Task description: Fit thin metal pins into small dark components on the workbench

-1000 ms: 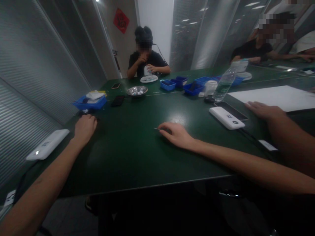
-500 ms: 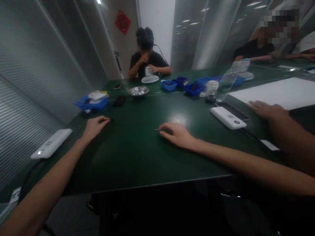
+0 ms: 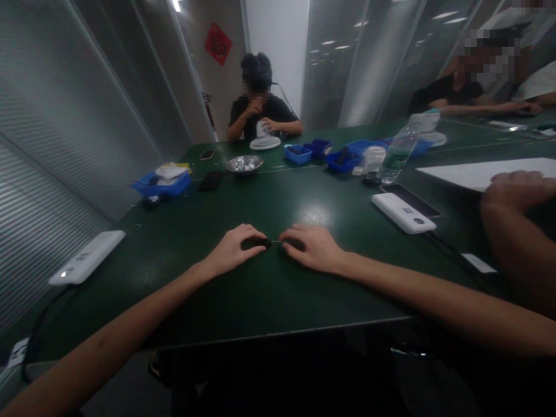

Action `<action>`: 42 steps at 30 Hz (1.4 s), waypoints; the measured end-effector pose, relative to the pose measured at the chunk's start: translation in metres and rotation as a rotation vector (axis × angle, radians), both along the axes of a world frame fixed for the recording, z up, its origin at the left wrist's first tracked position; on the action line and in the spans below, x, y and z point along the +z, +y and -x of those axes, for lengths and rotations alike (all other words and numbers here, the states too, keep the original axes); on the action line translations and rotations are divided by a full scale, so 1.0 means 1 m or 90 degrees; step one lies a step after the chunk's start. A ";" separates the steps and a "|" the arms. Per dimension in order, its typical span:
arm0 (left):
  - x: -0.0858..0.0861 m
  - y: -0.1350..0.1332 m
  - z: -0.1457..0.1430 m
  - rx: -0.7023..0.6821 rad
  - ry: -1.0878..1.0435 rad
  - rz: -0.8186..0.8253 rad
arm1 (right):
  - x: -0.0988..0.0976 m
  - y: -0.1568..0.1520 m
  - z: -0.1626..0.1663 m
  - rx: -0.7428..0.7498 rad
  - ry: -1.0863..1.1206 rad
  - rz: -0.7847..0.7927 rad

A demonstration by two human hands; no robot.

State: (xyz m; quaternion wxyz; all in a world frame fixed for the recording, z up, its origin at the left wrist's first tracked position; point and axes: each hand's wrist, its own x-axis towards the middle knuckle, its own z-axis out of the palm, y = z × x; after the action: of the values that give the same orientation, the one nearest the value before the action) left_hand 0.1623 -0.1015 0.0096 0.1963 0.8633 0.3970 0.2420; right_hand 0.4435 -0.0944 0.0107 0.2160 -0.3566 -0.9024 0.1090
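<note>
Both hands rest on the dark green tabletop (image 3: 269, 301), fingertips nearly meeting. The left hand (image 3: 234, 250) pinches a small black part (image 3: 254, 244); the right hand (image 3: 315, 248) pinches a thin metal pin (image 3: 276, 241) pointing at that part. A white power bank (image 3: 402, 212) lies nearby.

Table (image 3: 243, 301): smooth dark green top, semi-glossy, with a pale reflection of a ceiling light near its middle.
Power bank (image 3: 87, 258), near left: white plastic, smooth, satin.
Second power bank (image 3: 402, 213), right: the same white plastic.
Trays (image 3: 161, 185), left and far: blue plastic, matt.
Bowl (image 3: 244, 165), far: bright metal, shiny.
Bottle (image 3: 397, 152): clear plastic.
Sheet (image 3: 473, 172), right: white, matt, paper-like.
Wall panels: finely ribbed, grey sheen.
</note>
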 end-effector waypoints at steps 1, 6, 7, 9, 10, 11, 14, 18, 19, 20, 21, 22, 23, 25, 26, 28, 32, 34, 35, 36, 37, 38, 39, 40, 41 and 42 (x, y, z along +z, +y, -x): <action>0.000 0.000 0.001 0.003 -0.001 0.000 | 0.001 0.000 -0.002 -0.007 0.000 0.002; -0.002 0.000 0.004 0.003 0.001 0.011 | 0.006 0.007 -0.013 -0.062 0.041 0.015; -0.002 -0.001 0.003 -0.002 0.002 0.008 | 0.007 0.008 -0.014 -0.071 0.052 0.021; 0.001 -0.005 -0.003 -0.029 0.001 0.001 | 0.007 0.012 -0.015 -0.084 0.077 0.039; 0.003 -0.008 -0.009 -0.054 -0.002 -0.002 | 0.007 0.013 -0.014 -0.090 0.090 0.051; 0.005 -0.011 -0.017 -0.090 -0.003 -0.003 | 0.006 0.014 -0.014 -0.097 0.105 0.062; 0.012 -0.022 -0.050 -0.235 0.014 0.008 | 0.005 0.015 -0.012 -0.121 0.142 0.085; 0.013 -0.020 -0.080 -0.352 0.053 0.018 | 0.006 0.015 -0.013 -0.150 0.165 0.096; 0.011 -0.015 -0.076 -0.339 0.060 0.018 | 0.007 0.015 -0.014 -0.152 0.165 0.099; 0.009 -0.007 -0.067 -0.308 0.066 0.017 | 0.008 0.014 -0.014 -0.151 0.163 0.103; 0.007 0.001 -0.050 -0.257 0.075 0.017 | 0.009 0.014 -0.014 -0.148 0.159 0.108; 0.004 0.011 -0.028 -0.196 0.081 0.014 | 0.010 0.013 -0.015 -0.144 0.154 0.114; 0.001 0.021 -0.001 -0.131 0.089 0.013 | 0.010 0.013 -0.015 -0.141 0.151 0.118; -0.003 0.041 0.066 0.016 0.112 0.012 | 0.012 0.012 -0.014 -0.135 0.149 0.123; -0.004 0.049 0.102 0.090 0.122 0.010 | 0.012 0.011 -0.014 -0.132 0.149 0.125; -0.007 0.059 0.171 0.245 0.145 0.003 | 0.013 0.011 -0.014 -0.130 0.149 0.127; -0.010 0.057 0.263 0.491 0.217 0.000 | 0.012 0.012 -0.014 -0.123 0.145 0.132; -0.009 0.052 0.278 0.525 0.223 -0.005 | 0.010 0.013 -0.015 -0.119 0.141 0.134; -0.008 0.050 0.279 0.529 0.224 -0.003 | 0.009 0.014 -0.015 -0.116 0.138 0.133; -0.006 0.048 0.277 0.528 0.228 0.003 | 0.009 0.014 -0.015 -0.114 0.136 0.132; -0.004 0.047 0.273 0.527 0.233 0.008 | 0.008 0.015 -0.015 -0.111 0.135 0.131; -0.001 0.047 0.269 0.525 0.240 0.013 | 0.008 0.015 -0.015 -0.109 0.135 0.130; 0.001 0.046 0.265 0.523 0.248 0.016 | 0.008 0.015 -0.015 -0.108 0.134 0.129; 0.003 0.046 0.262 0.521 0.253 0.018 | 0.008 0.015 -0.015 -0.108 0.133 0.129; 0.004 0.046 0.261 0.518 0.257 0.018 | 0.008 0.015 -0.014 -0.109 0.132 0.129; 0.005 0.045 0.261 0.516 0.259 0.019 | 0.009 0.014 -0.014 -0.110 0.131 0.128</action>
State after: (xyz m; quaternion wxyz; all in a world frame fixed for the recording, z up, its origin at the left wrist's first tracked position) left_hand -0.0986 -0.0561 0.0147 0.0162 0.6654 0.7368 0.1188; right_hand 0.4575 -0.0803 0.0197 0.2793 -0.4396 -0.8259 0.2160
